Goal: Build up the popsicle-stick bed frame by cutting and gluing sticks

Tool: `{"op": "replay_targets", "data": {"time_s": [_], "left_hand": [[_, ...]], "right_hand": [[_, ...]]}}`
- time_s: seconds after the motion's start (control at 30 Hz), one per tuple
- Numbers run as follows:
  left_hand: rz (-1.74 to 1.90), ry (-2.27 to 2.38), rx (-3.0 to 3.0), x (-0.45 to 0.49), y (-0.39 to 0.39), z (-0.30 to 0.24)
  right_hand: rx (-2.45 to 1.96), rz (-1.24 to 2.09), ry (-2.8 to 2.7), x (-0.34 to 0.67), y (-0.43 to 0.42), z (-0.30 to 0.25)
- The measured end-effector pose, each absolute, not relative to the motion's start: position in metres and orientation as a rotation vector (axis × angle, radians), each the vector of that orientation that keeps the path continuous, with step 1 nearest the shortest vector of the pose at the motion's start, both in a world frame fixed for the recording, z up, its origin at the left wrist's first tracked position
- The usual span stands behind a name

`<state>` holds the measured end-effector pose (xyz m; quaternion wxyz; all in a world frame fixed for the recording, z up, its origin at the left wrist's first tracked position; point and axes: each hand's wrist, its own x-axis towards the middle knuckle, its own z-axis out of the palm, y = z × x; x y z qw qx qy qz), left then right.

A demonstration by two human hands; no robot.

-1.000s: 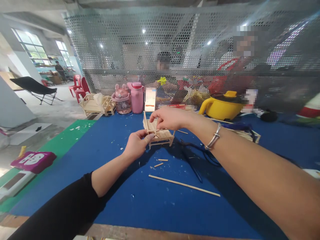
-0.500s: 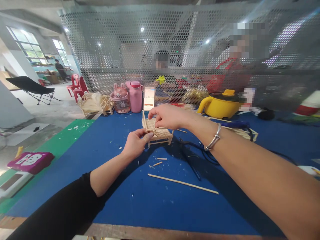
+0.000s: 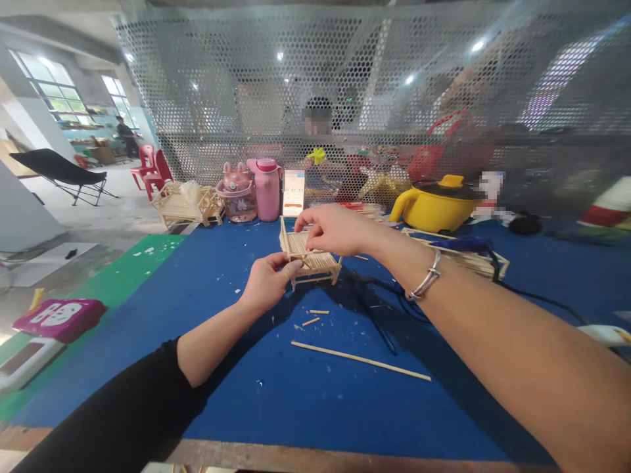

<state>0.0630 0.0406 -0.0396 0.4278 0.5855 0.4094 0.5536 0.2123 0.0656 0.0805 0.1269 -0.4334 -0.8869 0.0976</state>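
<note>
- Phone (image 3: pixel 294 196), upright beyond the right hand (image 3: pixel 331 230) and slightly to its left: dark digits on the pale screen end in "01:53"; the leading figures are blurred.
- Same screen, under those digits: an orange-red bar, any lettering too small to read.
- Pink tumbler (image 3: pixel 238 197), beyond the left hand (image 3: pixel 267 282): a white printed mark, indistinct.

Stick frame (image 3: pixel 321 263) mid tbl (image 3: pixel 221 407); loose stick (image 3: pixel 361 360) in frt; jug (image 3: pixel 269 194) behind L, pot (image 3: pixel 436 213) behind R.

The blue tabletop (image 3: pixel 221 417) carries a stick model (image 3: pixel 324 263), loose stick (image 3: pixel 361 360) and yellow pot (image 3: pixel 436 211).
</note>
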Motion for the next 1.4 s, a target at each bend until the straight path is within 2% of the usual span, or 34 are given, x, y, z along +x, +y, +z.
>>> {"op": "replay_targets", "data": {"time_s": [0.57,1.4], "left_hand": [[1.385,1.008,1.475,0.0626,0.0419,-0.0406],[1.394,1.006,1.466,0.063,0.0399,-0.0398]], "right_hand": [[-1.23,0.183,-2.601,0.2131,0.0662,0.0807],[-1.207,0.2,-2.572,0.2135,0.0655,0.0796]]}}
